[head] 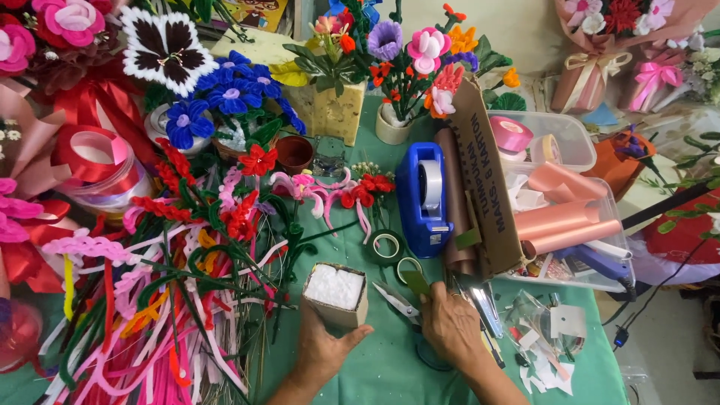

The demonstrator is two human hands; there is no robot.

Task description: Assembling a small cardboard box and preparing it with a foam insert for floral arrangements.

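White foam block in left grip (upright).

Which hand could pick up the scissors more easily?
The right hand, probably. It already rests beside the open silver scissors on the green table, while the left hand is holding the small foam-filled cardboard box.

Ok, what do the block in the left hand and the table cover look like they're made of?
The block: white foam inside, grainy and matte on top, with tan card-like wrap round its sides. The table cover: green cloth, probably, matte with soft creases. The left hand grips the block's base.
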